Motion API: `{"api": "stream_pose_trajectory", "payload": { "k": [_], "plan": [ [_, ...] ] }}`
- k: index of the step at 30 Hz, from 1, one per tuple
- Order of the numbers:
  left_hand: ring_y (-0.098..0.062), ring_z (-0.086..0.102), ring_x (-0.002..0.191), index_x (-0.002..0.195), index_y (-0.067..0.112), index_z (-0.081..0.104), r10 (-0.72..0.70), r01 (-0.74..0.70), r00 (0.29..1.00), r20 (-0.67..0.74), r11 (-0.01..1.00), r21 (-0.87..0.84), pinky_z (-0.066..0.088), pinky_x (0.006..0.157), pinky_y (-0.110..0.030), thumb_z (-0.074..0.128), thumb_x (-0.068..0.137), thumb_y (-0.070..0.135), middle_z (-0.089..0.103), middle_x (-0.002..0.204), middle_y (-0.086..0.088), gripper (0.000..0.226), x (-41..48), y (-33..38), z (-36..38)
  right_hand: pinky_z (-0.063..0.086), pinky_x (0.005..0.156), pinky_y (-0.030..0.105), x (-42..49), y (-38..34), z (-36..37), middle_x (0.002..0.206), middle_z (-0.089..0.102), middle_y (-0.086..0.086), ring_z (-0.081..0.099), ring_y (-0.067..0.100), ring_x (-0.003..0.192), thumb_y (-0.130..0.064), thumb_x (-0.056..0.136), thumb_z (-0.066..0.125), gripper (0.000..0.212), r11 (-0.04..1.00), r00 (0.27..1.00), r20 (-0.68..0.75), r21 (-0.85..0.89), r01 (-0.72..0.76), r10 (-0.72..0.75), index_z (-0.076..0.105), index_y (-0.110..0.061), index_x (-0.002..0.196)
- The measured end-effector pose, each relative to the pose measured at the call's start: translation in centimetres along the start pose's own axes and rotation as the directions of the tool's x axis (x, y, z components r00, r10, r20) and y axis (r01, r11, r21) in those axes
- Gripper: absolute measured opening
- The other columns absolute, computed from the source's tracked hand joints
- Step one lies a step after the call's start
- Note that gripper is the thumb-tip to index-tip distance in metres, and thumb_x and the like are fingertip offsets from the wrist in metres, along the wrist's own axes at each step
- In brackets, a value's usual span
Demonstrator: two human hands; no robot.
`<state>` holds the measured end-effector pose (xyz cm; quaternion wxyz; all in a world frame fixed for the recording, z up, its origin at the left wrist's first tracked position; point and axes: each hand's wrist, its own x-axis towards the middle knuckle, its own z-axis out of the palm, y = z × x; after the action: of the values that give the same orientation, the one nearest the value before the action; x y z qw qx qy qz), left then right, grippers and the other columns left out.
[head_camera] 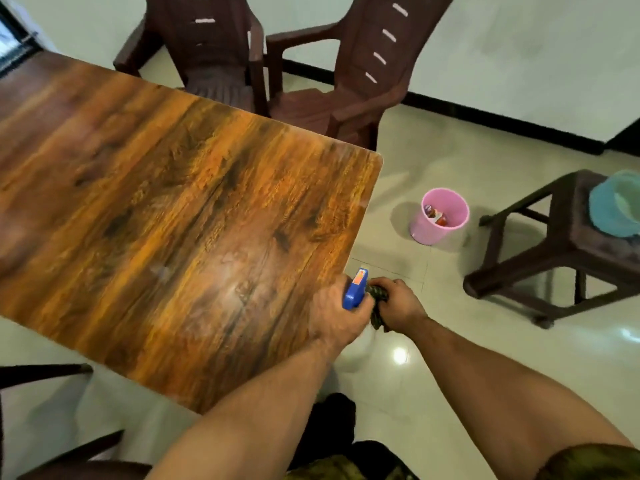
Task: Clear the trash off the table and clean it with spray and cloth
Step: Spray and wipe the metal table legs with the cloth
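Wooden table — pink bin, stool, chairs

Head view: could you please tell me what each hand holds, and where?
The left hand grips spray bottle at its neck; right hand clutches bunched cloth.

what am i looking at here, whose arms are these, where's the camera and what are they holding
No machine here: these are a person's two bare arms, filmed by one wide-angle camera worn on the head, looking forward and down. The left hand grips a spray bottle with a blue head; the right hand holds a dark bunched cloth beside it, both at the right edge of the wooden table. A shiny patch shows on the tabletop near the hands. On the floor stands a pink bin with some trash inside; brown chairs and a stool stand nearby.
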<state>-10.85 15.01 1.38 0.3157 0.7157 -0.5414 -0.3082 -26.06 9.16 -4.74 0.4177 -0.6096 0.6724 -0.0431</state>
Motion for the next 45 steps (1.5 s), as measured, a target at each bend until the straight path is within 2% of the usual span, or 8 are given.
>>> {"api": "stream_pose_trajectory", "payload": {
  "k": [3, 10, 15, 22, 29, 34, 41, 45],
  "plan": [
    [-0.013, 0.052, 0.055, 0.079, 0.022, 0.056, -0.028, 0.027, 0.994, 0.106, 1.000, 0.007, 0.049, 0.057, -0.031, 0.065, 0.084, 0.037, 0.055, 0.063, 0.006, 0.019, 1.3, 0.9, 3.4, 0.054, 0.038, 0.039, 3.0, 1.6, -3.0, 0.093, 0.065, 0.012, 0.067, 0.031, 0.057, -0.001, 0.080, 0.047, 0.052, 0.999, 0.999, 0.046, -0.030, 0.024, -0.022, 0.065, -0.031, 0.117],
    [-0.021, 0.056, 0.062, 0.076, 0.023, 0.050, -0.324, 0.329, 0.941, 0.097, 0.943, -0.041, 0.045, 0.056, -0.037, 0.060, 0.086, 0.042, 0.059, 0.067, 0.002, 0.024, 0.6, -0.1, 8.0, 0.052, 0.048, 0.025, 7.3, 3.3, -5.4, 0.109, 0.060, 0.007, 0.066, 0.029, 0.078, -0.002, 0.077, 0.048, 0.059, 0.952, 0.950, 0.272, -0.218, 0.217, -0.154, 0.064, -0.034, 0.123],
    [-0.025, 0.057, 0.070, 0.091, 0.021, 0.060, -0.520, 0.522, 0.853, 0.047, 0.851, -0.049, 0.046, 0.063, -0.037, 0.062, 0.090, 0.038, 0.064, 0.077, 0.000, 0.016, 0.8, -2.2, 11.3, 0.050, 0.095, 0.033, 11.6, 2.6, -3.7, 0.121, 0.054, 0.008, 0.059, 0.029, 0.111, -0.003, 0.084, 0.053, 0.057, 0.826, 0.828, 0.508, -0.342, 0.449, -0.239, 0.060, -0.034, 0.130],
    [-0.032, 0.064, 0.087, 0.105, 0.023, 0.061, -0.842, 0.798, 0.530, -0.102, 0.536, -0.275, 0.051, 0.076, -0.037, 0.059, 0.096, 0.047, 0.070, 0.093, -0.005, 0.026, -1.2, -6.6, 16.6, 0.049, 0.101, 0.038, 16.0, 2.6, 1.8, 0.129, 0.054, 0.012, 0.056, 0.033, 0.118, -0.012, 0.085, 0.053, 0.061, 0.562, 0.561, 0.795, -0.363, 0.743, -0.229, 0.050, -0.031, 0.143],
    [-0.029, 0.064, 0.091, 0.101, 0.029, 0.060, -0.952, 0.794, 0.225, -0.208, 0.303, -0.527, 0.049, 0.083, -0.034, 0.064, 0.095, 0.046, 0.067, 0.091, 0.002, 0.019, -3.7, -15.9, 22.5, 0.048, 0.098, 0.045, 19.7, 6.1, 11.9, 0.152, 0.036, 0.006, 0.045, 0.031, 0.132, -0.018, 0.095, 0.054, 0.056, 0.167, 0.317, 0.918, -0.283, 0.945, -0.239, 0.039, -0.028, 0.148],
    [-0.024, 0.062, 0.070, 0.093, 0.024, 0.059, -0.928, 0.797, 0.237, -0.288, 0.355, -0.488, 0.050, 0.067, -0.036, 0.061, 0.095, 0.050, 0.065, 0.074, 0.001, 0.027, -4.8, -25.6, 25.9, 0.047, 0.101, 0.050, 22.6, 8.9, 19.8, 0.154, 0.031, 0.012, 0.036, 0.037, 0.139, -0.011, 0.096, 0.054, 0.059, 0.017, 0.210, 0.927, -0.216, 0.976, -0.310, 0.038, -0.021, 0.151],
    [-0.027, 0.061, 0.071, 0.092, 0.026, 0.056, -0.841, 0.772, 0.301, -0.449, 0.492, -0.403, 0.052, 0.067, -0.037, 0.060, 0.094, 0.050, 0.063, 0.074, -0.001, 0.024, -4.1, -39.6, 28.9, 0.044, 0.104, 0.036, 27.9, 13.5, 31.4, 0.140, 0.048, 0.003, 0.049, 0.027, 0.126, -0.023, 0.089, 0.064, 0.048, 0.074, 0.240, 0.898, -0.230, 0.971, -0.369, 0.055, -0.030, 0.136],
    [-0.025, 0.064, 0.074, 0.099, 0.028, 0.059, -0.801, 0.718, 0.363, -0.476, 0.566, -0.405, 0.058, 0.074, -0.040, 0.064, 0.093, 0.043, 0.065, 0.078, -0.002, 0.017, -3.7, -45.4, 29.7, 0.059, 0.077, 0.043, 30.2, 14.0, 34.4, 0.099, 0.074, 0.012, 0.069, 0.029, 0.083, -0.019, 0.091, 0.054, 0.025, 0.497, 0.383, 0.910, -0.261, 0.828, -0.160, 0.076, -0.016, 0.101]
  ]
}}
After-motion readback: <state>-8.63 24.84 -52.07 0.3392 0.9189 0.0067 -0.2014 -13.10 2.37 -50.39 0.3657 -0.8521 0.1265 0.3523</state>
